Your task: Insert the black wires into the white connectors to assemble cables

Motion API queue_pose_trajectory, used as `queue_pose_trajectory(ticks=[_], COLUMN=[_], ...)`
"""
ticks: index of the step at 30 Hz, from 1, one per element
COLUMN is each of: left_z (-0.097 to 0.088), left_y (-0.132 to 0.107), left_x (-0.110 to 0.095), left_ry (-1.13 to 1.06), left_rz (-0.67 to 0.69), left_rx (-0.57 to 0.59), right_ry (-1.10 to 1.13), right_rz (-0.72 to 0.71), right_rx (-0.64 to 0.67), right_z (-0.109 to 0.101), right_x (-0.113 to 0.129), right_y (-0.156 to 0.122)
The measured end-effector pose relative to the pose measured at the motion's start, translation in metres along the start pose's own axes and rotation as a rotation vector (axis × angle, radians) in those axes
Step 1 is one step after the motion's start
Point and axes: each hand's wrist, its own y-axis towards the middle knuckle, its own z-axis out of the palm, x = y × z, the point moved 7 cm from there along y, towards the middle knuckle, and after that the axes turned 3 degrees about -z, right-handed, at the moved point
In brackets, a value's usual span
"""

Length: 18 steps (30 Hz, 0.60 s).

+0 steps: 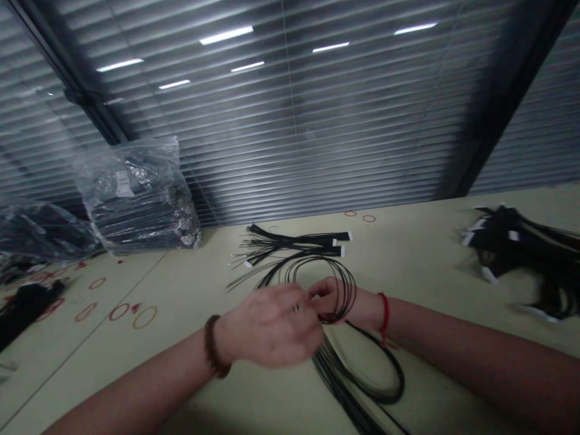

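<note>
A loop of thin black cables (350,284) is gathered between my two hands above the table. My right hand (333,297) grips this loop, with the cables passing over its fingers. My left hand (274,326), slightly blurred, is closed at the same bundle, its fingers meeting those of my right hand; exactly where it pinches is hidden. From below the hands, a thick tail of black cables (338,383) runs to the near table edge, and one bend curves out to the right. Just beyond lie flat black cables with white ends (312,241), their loose wires pointing left.
Clear plastic bags of black cables (140,205) stand at the back left by the window blinds (317,133). Red rubber bands (119,312) and a yellow one (144,318) lie at left. More white-ended black cables (521,241) are piled at right on the pale table (421,260).
</note>
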Motion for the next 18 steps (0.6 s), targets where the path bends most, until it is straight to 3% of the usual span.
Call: queue_pose_trajectory(ticks=[2,3,6,9,11,14,16,18], left_z=[0.010,0.018,0.034,0.039,0.046,0.073,0.084,0.087], left_y=[-0.009,-0.012,-0.019,-0.027,-0.036,-0.060,-0.067,-0.069], left_x=[-0.027,-0.031,-0.018,-0.008,0.000,0.016,0.024,0.032], left_ry=[0.007,0.078,0.159,0.135,-0.100,-0.867,-1.038,-1.059], left_rz=[0.179,0.167,-0.137,-0.334,-0.487,-0.913,-1.018,-1.038], left_rx=[0.157,0.232,0.341,0.321,0.311,0.265,0.244,0.222], right_ry=[0.003,0.000,-0.020,-0.043,-0.050,-0.037,-0.012,0.028], right_rz=[-0.009,-0.012,-0.013,-0.014,-0.025,-0.062,-0.104,-0.154], right_rx=[0.025,0.042,0.128,0.243,0.288,0.275,0.210,0.141], right_z=[0.001,0.001,0.004,0.010,0.014,0.018,0.017,0.012], right_x=[-0.003,-0.004,0.000,0.007,0.010,0.012,0.014,0.017], right_y=[0.002,0.002,-0.002,-0.009,-0.011,-0.010,-0.009,-0.009])
